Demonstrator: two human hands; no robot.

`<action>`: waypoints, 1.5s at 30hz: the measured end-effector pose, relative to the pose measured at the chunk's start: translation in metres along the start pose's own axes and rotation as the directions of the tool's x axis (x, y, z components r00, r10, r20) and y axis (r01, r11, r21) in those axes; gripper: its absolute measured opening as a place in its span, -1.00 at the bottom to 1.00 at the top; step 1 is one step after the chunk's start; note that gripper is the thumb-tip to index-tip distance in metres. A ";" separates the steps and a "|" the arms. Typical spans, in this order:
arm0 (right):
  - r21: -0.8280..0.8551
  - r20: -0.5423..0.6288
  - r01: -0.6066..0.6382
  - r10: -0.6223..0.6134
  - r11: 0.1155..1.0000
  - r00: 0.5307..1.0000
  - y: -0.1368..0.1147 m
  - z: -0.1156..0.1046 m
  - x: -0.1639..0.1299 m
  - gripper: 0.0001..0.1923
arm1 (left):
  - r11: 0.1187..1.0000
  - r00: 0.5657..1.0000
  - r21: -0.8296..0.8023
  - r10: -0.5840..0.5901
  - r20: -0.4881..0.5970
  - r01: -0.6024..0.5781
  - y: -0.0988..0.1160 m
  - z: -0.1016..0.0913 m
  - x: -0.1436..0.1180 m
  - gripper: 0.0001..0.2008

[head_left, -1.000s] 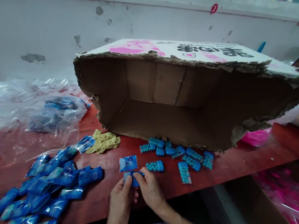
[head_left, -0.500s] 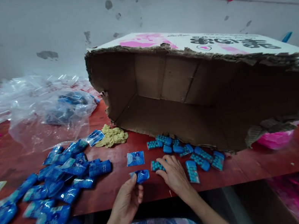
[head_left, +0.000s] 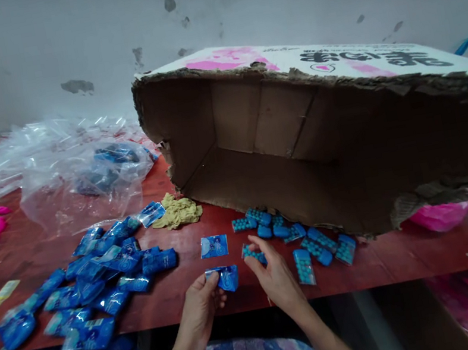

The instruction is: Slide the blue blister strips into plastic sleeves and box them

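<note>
A blue sachet [head_left: 226,277] is pinched in the left hand [head_left: 203,307] at the near table [head_left: 411,255] edge. The right hand [head_left: 274,276], which shared that sachet a second ago, has now been closed on a teal pill strip [head_left: 252,253] lifted from beside the cardboard box [head_left: 301,145], so a strip seems ready for the sachet.

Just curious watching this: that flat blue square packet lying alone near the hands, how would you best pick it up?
The flat blue packet lies flat and clear of other things. Probably come from the near side, pinching its near edge, since the near edge faces both hands.
</note>
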State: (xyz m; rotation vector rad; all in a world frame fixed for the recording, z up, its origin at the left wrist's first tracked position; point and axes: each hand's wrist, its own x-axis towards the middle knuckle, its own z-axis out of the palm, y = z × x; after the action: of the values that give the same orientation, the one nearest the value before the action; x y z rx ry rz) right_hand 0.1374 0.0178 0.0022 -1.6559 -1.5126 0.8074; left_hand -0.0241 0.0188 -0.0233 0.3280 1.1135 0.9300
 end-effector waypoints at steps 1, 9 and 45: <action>0.152 0.099 -0.054 0.039 0.987 0.994 -0.004 0.002 0.000 -0.62 | 0.999 1.000 0.033 0.011 0.012 -0.011 0.000 0.000 0.000 -0.60; 0.521 0.144 -0.199 0.145 0.830 0.979 -0.006 0.033 0.002 -0.67 | 0.999 0.992 -0.037 -0.028 0.126 0.033 0.005 0.010 -0.007 -0.63; -0.044 0.245 0.047 -0.035 0.998 0.969 -0.024 -0.023 -0.014 -0.69 | 0.934 0.972 -0.332 -0.186 -0.140 0.131 0.004 0.013 -0.007 -0.84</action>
State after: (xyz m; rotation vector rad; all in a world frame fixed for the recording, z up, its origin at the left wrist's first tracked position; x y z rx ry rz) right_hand 0.1423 0.0022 0.0344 -1.6003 -1.7418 0.9872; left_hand -0.0158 0.0186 -0.0106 -0.1102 1.1033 0.9886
